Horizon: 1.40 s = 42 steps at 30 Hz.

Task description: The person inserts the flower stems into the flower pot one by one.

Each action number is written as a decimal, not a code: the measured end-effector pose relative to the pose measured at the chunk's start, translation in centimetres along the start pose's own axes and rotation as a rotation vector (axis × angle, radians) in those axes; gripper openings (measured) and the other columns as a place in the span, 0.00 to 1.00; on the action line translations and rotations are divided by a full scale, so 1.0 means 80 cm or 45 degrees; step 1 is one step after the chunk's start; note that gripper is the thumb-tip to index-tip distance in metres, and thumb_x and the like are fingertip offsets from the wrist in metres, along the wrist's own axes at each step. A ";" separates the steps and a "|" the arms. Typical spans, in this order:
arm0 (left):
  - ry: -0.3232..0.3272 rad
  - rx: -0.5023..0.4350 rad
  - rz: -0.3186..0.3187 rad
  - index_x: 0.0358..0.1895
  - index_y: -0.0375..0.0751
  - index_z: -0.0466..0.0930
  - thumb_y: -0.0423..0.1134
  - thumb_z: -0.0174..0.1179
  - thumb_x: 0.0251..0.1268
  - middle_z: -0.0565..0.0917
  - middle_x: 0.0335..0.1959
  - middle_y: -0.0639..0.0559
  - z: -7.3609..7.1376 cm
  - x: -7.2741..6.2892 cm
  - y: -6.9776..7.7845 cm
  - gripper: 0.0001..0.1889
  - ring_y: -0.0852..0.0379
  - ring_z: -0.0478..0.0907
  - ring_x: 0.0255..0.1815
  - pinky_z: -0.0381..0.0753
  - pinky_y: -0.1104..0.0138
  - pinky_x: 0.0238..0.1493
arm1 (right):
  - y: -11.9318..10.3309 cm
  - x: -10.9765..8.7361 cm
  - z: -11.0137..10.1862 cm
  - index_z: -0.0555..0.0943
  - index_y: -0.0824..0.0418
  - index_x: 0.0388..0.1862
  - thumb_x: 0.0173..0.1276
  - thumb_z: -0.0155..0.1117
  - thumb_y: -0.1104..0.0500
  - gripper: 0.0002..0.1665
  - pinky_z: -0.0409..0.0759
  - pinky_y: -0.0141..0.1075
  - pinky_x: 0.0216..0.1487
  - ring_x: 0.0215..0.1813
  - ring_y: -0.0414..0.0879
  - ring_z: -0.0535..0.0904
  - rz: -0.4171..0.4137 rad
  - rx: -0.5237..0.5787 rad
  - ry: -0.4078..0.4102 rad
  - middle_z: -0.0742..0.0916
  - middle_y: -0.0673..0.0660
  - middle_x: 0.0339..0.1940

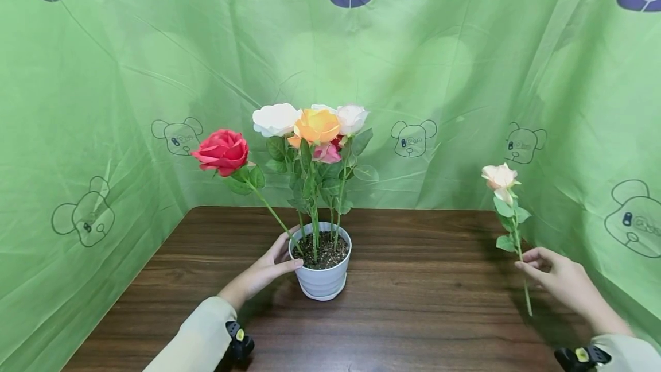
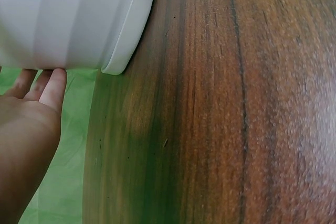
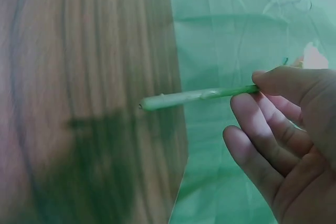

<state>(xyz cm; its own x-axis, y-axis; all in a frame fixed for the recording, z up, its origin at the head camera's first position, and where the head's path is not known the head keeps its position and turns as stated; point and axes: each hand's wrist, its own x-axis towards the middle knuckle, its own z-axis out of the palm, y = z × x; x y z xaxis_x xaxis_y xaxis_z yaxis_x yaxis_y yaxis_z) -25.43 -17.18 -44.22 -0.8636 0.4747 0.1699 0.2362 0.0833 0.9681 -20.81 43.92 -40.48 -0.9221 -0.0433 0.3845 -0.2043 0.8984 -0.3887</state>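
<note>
A white ribbed flowerpot [image 1: 324,281] with dark soil stands on its saucer left of the table's middle. My left hand [image 1: 264,271] holds its left side, thumb at the front rim; in the left wrist view the fingertips meet the ribbed wall. Artificial roses rise from the soil: an orange rose [image 1: 316,125], white ones, pink behind, and a red rose [image 1: 223,152] leaning far left. Off to the right, my right hand [image 1: 560,277] pinches a pale peach rose [image 1: 500,177] by its stem, bloom up. The stem's cut end [image 3: 152,102] sticks out below the thumb and fingers.
The brown wooden table [image 1: 428,303] reaches back to a green printed cloth [image 1: 449,73] that hangs behind and on both sides. Black bands with small cameras [image 1: 238,340] sit on both wrists. The pot stands well to the left of the right hand.
</note>
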 end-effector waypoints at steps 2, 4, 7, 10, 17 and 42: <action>0.002 0.001 -0.005 0.82 0.55 0.44 0.39 0.61 0.72 0.51 0.81 0.45 0.000 0.000 0.000 0.43 0.43 0.46 0.80 0.50 0.50 0.75 | -0.011 0.005 0.002 0.83 0.56 0.40 0.67 0.71 0.51 0.12 0.74 0.42 0.33 0.30 0.28 0.76 -0.018 0.012 0.009 0.87 0.50 0.33; 0.003 0.003 -0.002 0.82 0.54 0.44 0.39 0.61 0.72 0.50 0.81 0.45 0.000 0.000 0.001 0.43 0.43 0.46 0.80 0.50 0.50 0.75 | -0.023 0.010 0.005 0.83 0.55 0.40 0.67 0.72 0.51 0.11 0.74 0.40 0.33 0.30 0.28 0.77 -0.045 0.021 0.022 0.87 0.48 0.32; 0.003 0.003 0.000 0.82 0.54 0.43 0.39 0.61 0.71 0.51 0.81 0.46 0.001 0.000 0.001 0.43 0.44 0.46 0.80 0.50 0.50 0.75 | -0.040 0.017 0.008 0.83 0.54 0.39 0.65 0.73 0.52 0.10 0.75 0.36 0.33 0.31 0.28 0.78 -0.091 0.043 0.056 0.87 0.46 0.32; -0.002 0.009 0.007 0.82 0.53 0.43 0.39 0.61 0.72 0.51 0.81 0.45 0.001 0.001 0.001 0.43 0.44 0.46 0.80 0.49 0.49 0.75 | -0.058 0.024 0.011 0.83 0.53 0.39 0.65 0.74 0.53 0.09 0.75 0.35 0.34 0.31 0.29 0.79 -0.137 0.074 0.079 0.87 0.45 0.31; 0.003 0.012 -0.005 0.82 0.55 0.44 0.39 0.61 0.71 0.51 0.81 0.45 0.001 0.000 0.001 0.43 0.43 0.46 0.79 0.50 0.49 0.75 | -0.103 0.036 0.026 0.82 0.52 0.38 0.65 0.74 0.55 0.08 0.76 0.31 0.30 0.30 0.32 0.82 -0.219 0.192 0.100 0.86 0.43 0.29; 0.001 0.064 -0.012 0.82 0.50 0.43 0.39 0.60 0.72 0.51 0.80 0.39 0.000 -0.001 0.006 0.42 0.38 0.45 0.79 0.47 0.46 0.75 | -0.251 0.078 0.069 0.81 0.56 0.50 0.73 0.66 0.55 0.10 0.84 0.37 0.38 0.38 0.43 0.86 -0.390 0.569 0.022 0.88 0.51 0.36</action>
<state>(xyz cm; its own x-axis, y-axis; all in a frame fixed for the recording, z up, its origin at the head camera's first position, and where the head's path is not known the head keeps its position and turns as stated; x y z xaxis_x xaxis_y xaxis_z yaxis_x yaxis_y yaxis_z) -25.28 -17.20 -43.80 -0.8662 0.4730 0.1613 0.2504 0.1315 0.9592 -24.24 23.19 -34.90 -0.7936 -0.2637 0.5484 -0.5864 0.5721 -0.5735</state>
